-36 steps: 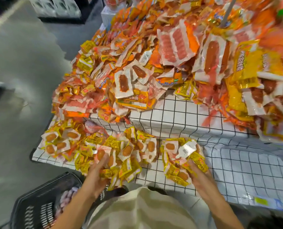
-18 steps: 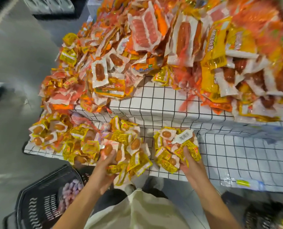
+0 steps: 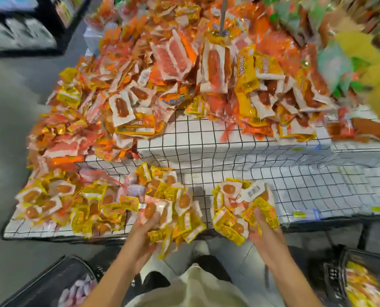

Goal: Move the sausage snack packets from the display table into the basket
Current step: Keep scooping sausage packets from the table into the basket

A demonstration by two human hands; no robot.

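The left hand [image 3: 143,234] grips a bunch of yellow sausage snack packets [image 3: 175,220] at the front edge of the display table [image 3: 306,191]; its fingers are curled under the bunch, and some packets hang over the edge. The right hand [image 3: 263,231] holds a second bunch [image 3: 235,207], also at the front edge, with its fingers closed into the packets. A white barcode label [image 3: 252,191] lies on top of this bunch. More yellow packets [image 3: 58,202] cover the front left corner of the table. On the raised step [image 3: 206,140] behind lies a big heap of orange and yellow packets [image 3: 184,69]. A black basket [image 3: 51,284] stands on the floor below the left edge, with pale packets inside. Another black basket [image 3: 339,275] stands at the right and holds yellow packets.
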